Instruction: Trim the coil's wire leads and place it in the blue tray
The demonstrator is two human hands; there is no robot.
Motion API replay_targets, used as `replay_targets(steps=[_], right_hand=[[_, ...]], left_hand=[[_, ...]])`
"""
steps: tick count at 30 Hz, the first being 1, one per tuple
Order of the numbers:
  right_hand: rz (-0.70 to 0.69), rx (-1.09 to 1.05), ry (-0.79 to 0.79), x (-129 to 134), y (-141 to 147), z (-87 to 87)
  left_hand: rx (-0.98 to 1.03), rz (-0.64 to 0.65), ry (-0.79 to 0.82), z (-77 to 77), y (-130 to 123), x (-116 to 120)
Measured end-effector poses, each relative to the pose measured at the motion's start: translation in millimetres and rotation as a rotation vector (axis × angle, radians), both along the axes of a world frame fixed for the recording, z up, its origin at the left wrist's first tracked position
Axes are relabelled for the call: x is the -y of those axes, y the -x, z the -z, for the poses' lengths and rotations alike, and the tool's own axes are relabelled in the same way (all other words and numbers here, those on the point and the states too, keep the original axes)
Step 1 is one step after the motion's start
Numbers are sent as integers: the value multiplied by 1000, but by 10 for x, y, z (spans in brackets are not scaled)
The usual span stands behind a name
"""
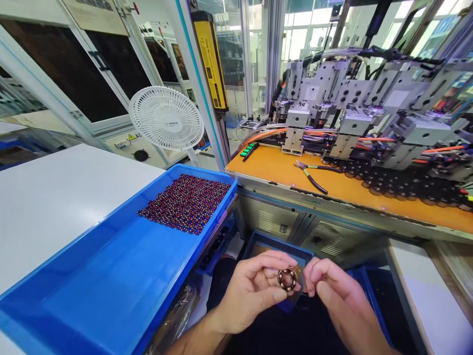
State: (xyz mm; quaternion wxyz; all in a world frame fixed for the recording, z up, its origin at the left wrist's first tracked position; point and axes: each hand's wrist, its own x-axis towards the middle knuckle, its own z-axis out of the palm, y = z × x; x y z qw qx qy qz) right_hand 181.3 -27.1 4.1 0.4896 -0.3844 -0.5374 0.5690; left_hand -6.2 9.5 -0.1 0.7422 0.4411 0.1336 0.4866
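Observation:
A small copper-wound ring (287,279) is held upright between the thumb and fingers of my left hand (254,288), low in the head view. Thin loose wires stick out from the ring's right side. Just to the right of it, my right hand (332,283) has its fingers curled together in a pinch near those wires. Whether a wire lies between these fingertips is too small to make out.
A long blue tray (111,276) at the left holds many small dark parts (188,202). Pliers (314,175) lie on the orange bench (266,162) before a machine (347,108). A white fan (166,118) stands behind the tray; a blue bin (258,239) is below the bench.

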Motion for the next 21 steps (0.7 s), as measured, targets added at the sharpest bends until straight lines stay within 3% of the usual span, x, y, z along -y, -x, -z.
replay_targets(steps=[6,11,17,21], right_hand=[[-21,302,-10,-94,22,-244],[-47,226,49,-110,18,-242],[19,261,107,-135,-94,-242],[-86,237,176,-96,-79,-267]], left_hand=[[-125,-37,-84,52,-42,26],[-169,-25,-28,61,-22,39],[-153,-6,58,35,-1,26],[-161,-14,21,41,-11,38]])
